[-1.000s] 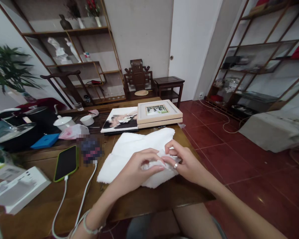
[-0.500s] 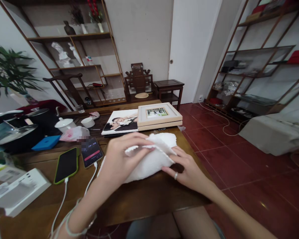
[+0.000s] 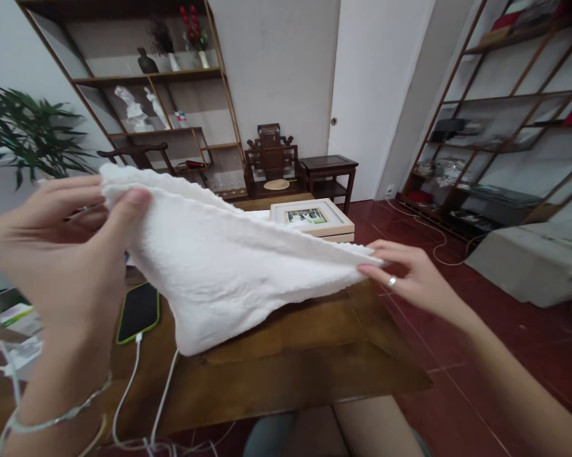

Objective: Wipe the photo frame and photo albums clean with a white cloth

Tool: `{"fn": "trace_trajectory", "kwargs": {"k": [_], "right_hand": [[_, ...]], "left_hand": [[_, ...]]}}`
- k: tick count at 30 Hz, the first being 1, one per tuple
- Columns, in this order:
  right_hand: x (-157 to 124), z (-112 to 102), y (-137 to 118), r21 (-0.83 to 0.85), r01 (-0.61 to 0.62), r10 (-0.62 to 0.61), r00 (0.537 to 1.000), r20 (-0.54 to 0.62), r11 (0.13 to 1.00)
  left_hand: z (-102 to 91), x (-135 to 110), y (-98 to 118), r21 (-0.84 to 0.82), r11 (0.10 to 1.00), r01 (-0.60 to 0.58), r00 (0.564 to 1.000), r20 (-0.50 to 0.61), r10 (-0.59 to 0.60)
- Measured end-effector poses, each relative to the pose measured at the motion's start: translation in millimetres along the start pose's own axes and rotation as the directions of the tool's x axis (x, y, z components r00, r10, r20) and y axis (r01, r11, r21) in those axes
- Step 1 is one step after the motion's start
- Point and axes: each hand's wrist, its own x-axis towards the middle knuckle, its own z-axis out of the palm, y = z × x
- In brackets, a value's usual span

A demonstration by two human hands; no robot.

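Note:
A white fluffy cloth (image 3: pixel 228 266), like a small towel with a scalloped edge, hangs stretched between both hands above the wooden table (image 3: pixel 290 355). My left hand (image 3: pixel 71 222) pinches its upper left corner between thumb and fingers, held high. Lower down, my right hand (image 3: pixel 404 270), with a ring on one finger, pinches the right corner. The cloth looks folded over, with two edges along the top, and its lower part sags toward the table top. Behind it, the stacked picture frames (image 3: pixel 312 219) are partly hidden.
A phone in a green case (image 3: pixel 139 312) lies at the left with a white cable (image 3: pixel 128 387) plugged in. White boxes (image 3: pixel 21 343) sit at the far left, partly behind my arm. A dark wooden chair (image 3: pixel 271 158) and side table (image 3: pixel 331 171) stand beyond the table.
The cloth has been lifted from the table and pulled wide. My left hand has moved left and up with one corner, my right hand to the right and slightly up with the other.

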Motion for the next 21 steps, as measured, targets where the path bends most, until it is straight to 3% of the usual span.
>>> {"fn": "trace_trajectory", "kwargs": {"k": [4,7,10,12,16,18,21], "right_hand": [[11,-10,6,0.156,-0.082,0.07,0.994,0.083,0.984],[12,-4,14,0.205,-0.151,0.126,0.983,0.132,0.967],[7,2,19,0.226,-0.233,0.228,0.973,0.049,0.946],[5,5,21,0.23,-0.276,0.29,0.957,-0.027,0.933],[2,4,26,0.213,-0.355,0.373,0.927,-0.049,0.91],[0,1,32,0.211,-0.379,0.382,0.924,0.029,0.901],[-5,-3,42,0.244,-0.39,0.367,0.92,0.136,0.888]], "left_hand": [[-0.6,6,-33,-0.175,0.985,0.007,1.0,0.005,-0.007],[-3.9,2,-50,-0.183,0.978,0.104,0.994,0.042,-0.098],[-13.7,-6,-61,-0.112,0.965,0.238,0.966,0.125,-0.224],[-22.8,-11,-68,-0.053,0.963,0.263,0.954,0.161,-0.252],[-42.5,-19,-87,0.034,0.967,0.251,0.929,0.274,-0.25],[-50.8,-22,-93,0.07,0.974,0.215,0.904,0.365,-0.225],[-58.6,-24,-97,0.107,0.992,0.066,0.872,0.478,-0.11]]}}
